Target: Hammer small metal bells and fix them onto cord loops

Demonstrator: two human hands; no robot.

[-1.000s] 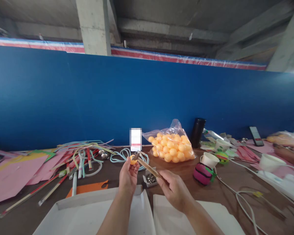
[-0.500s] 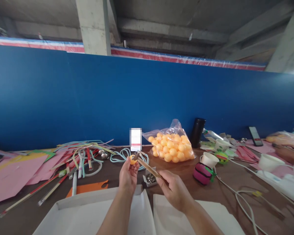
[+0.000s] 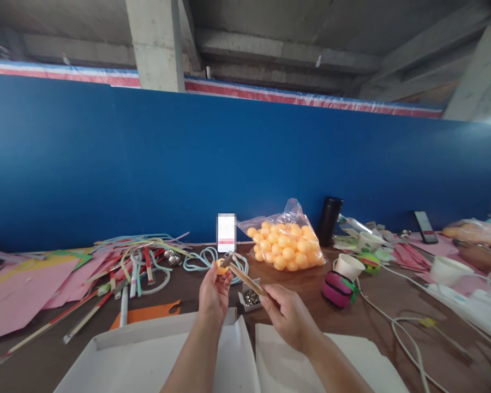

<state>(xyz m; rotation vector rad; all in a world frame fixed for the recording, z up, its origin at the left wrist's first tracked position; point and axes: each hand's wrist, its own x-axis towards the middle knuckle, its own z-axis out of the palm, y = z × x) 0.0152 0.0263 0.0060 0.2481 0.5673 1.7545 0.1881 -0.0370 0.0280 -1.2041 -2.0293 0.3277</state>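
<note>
Between the fingertips of my left hand (image 3: 216, 292) is an orange ping-pong ball (image 3: 221, 267). My right hand (image 3: 288, 315) is closed round the wooden handle of a small hammer (image 3: 245, 280). Its dark head lies at the ball, over the ball's right side, and hides part of it. Whether a tack sits under the head is too small to make out. Just below the handle stands a small open box of shiny metal pieces (image 3: 251, 298). Behind it a clear plastic bag (image 3: 286, 245) holds many more orange balls.
An open white cardboard box (image 3: 163, 355) lies in front of me. Pink paper (image 3: 20, 297), tubes and pale blue cord (image 3: 200, 259) cover the left. To the right are a magenta pouch (image 3: 337, 289), paper cup (image 3: 349, 267), black bottle (image 3: 330, 221), cables and power strip (image 3: 474, 311).
Both hands, the ball and the hammer stay in nearly the same place. Only a slight shift of the whole view shows.
</note>
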